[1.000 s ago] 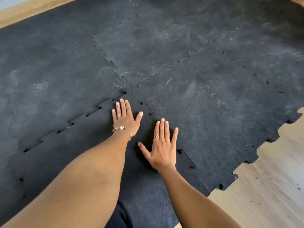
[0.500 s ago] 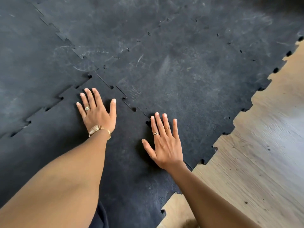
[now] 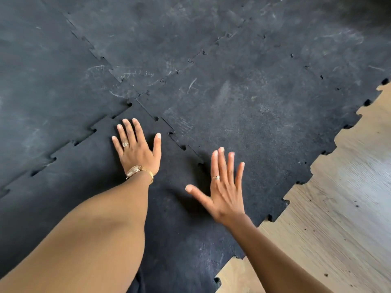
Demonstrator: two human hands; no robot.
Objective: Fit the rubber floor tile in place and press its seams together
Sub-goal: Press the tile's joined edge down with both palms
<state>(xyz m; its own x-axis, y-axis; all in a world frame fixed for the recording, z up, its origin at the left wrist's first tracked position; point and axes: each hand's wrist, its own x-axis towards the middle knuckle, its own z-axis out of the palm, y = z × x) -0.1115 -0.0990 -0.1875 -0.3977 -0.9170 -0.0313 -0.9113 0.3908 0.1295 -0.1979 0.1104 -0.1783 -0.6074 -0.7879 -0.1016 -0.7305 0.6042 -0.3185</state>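
Observation:
A black rubber floor tile (image 3: 173, 235) with puzzle-tooth edges lies nearest me, its corner pointing away. My left hand (image 3: 137, 148) is flat on that far corner, fingers spread, with a ring and a gold watch. My right hand (image 3: 224, 187) is open with fingers apart over the toothed seam (image 3: 184, 148) between this tile and the neighbouring tile (image 3: 264, 127) on the right; whether its palm touches the rubber I cannot tell. Small gaps show along the seam on the left (image 3: 74, 142).
More black interlocking tiles (image 3: 158, 34) cover the floor ahead and to the left. Bare light wood floor (image 3: 338, 208) lies at the right, along the mat's jagged outer edge (image 3: 300, 182). Dark fabric (image 3: 135, 280) shows at the bottom between my arms.
My right hand has slid a little forward over the right seam and looks lifted. The left hand stays flat on the tile's corner. The view has shifted slightly.

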